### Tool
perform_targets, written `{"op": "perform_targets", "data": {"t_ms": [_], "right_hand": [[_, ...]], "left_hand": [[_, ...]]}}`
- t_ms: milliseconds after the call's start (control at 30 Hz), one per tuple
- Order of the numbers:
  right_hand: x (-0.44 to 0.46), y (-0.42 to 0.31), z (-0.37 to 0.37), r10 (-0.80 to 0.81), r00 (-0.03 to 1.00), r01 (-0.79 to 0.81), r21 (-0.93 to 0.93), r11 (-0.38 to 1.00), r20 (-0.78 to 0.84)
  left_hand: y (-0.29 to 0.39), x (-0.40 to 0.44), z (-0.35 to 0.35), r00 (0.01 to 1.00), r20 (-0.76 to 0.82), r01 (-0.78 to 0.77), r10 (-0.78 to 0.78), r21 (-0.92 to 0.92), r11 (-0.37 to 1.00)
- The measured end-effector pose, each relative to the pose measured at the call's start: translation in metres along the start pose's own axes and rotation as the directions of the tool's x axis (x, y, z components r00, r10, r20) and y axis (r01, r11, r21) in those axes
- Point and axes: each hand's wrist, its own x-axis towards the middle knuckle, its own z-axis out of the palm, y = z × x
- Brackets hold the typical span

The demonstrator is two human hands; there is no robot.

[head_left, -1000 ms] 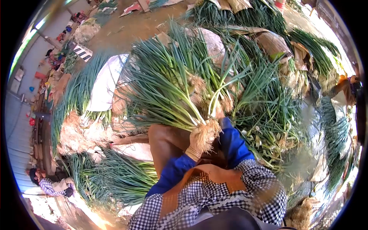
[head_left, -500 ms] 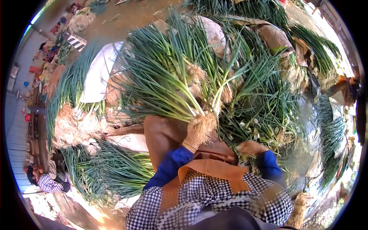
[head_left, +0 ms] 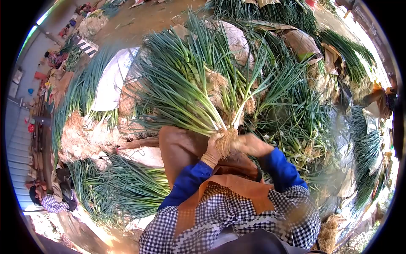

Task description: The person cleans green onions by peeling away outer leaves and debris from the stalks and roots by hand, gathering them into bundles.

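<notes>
My left hand (head_left: 213,146) is closed around the root end of a bunch of green onions (head_left: 198,99). Its long green leaves fan out forward and to the left, above my brown-covered knee. Pale stringy roots (head_left: 226,142) stick out of the grip toward me. Beside these roots, on the right, is my right hand (head_left: 254,145). Motion smears its fingers, so whether they pinch any roots is unclear. More green onions with roots lie directly beyond the held bunch.
Loose green onions and trimmings (head_left: 292,139) are heaped to my right. Stacked bunches (head_left: 131,186) lie at lower left, others under a white sack (head_left: 114,78) at upper left. A person in a checked shirt (head_left: 54,203) is at far left. Wet ground (head_left: 148,19) lies beyond.
My right hand has moved left and forward, from the heap at my right to the roots beside my left hand. My left hand still grips the green onions in nearly the same place.
</notes>
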Motion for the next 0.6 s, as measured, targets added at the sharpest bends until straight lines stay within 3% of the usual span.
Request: {"op": "perform_targets", "data": {"t_ms": [33,67,100,133,167,200,233,267,300,333,400,467,533,600], "right_hand": [[-0.024,-0.015,0.005,-0.073,0.996,0.062,0.213,0.975,0.045],[-0.047,-0.012,0.001,-0.053,0.985,0.036,0.103,0.994,0.164],[-0.069,-0.008,-0.002,-0.136,0.982,0.116,0.151,0.982,0.132],[-0.093,0.026,-0.011,-0.058,0.988,0.025,0.22,0.975,0.145],[-0.11,0.009,-0.018,0.448,0.89,-0.453,0.25,0.856,0.082],[-0.121,0.032,-0.024,0.545,0.83,-0.552,-0.03,0.833,-0.121],[-0.124,0.075,-0.023,0.5,0.805,-0.592,-0.396,0.702,-0.319],[-0.122,0.105,-0.024,0.372,0.794,-0.606,-0.673,0.424,-0.481],[-0.101,0.087,-0.03,0.412,0.756,-0.593,-0.266,0.76,-0.509],[-0.068,0.06,-0.029,0.466,0.733,-0.416,0.216,0.884,-0.496],[-0.017,0.052,-0.022,0.361,0.824,-0.13,0.475,0.87,-0.437],[0.026,0.066,-0.023,0.238,0.942,-0.098,0.488,0.867,-0.235],[0.059,0.04,-0.006,0.117,0.926,0.208,0.743,0.636,-0.359],[0.064,0.026,-0.007,0.049,0.931,0.255,0.744,0.618,-0.361]], "left_hand": [[-0.002,0.01,-0.032,0.997,0.024,0.075,-0.074,-0.034,0.997],[0.0,0.007,-0.02,0.997,-0.014,0.07,-0.07,-0.015,0.997],[-0.001,0.007,-0.023,0.998,0.024,0.062,-0.061,-0.027,0.998],[-0.001,0.01,-0.025,0.996,0.069,0.056,-0.054,-0.035,0.998],[-0.001,0.012,-0.023,0.995,0.074,0.067,-0.065,-0.035,0.997],[0.001,0.011,-0.019,0.99,0.105,0.11,-0.098,-0.115,0.987],[0.001,0.009,-0.016,0.982,0.134,0.155,-0.131,-0.193,0.969],[0.001,0.007,-0.008,0.98,0.142,0.167,-0.141,-0.189,0.968],[0.002,0.008,0.001,0.979,0.152,0.157,-0.134,-0.147,0.977],[0.002,0.005,0.005,0.981,0.15,0.14,-0.123,-0.109,0.984],[0.003,0.0,0.005,0.987,0.118,0.117,-0.105,-0.101,0.988],[0.008,-0.006,0.026,0.961,0.222,0.185,-0.162,-0.087,0.979],[0.013,-0.011,0.032,0.98,0.162,0.115,-0.113,-0.004,0.993],[0.021,-0.016,0.04,0.943,0.332,0.012,-0.007,-0.012,1.0]]}}
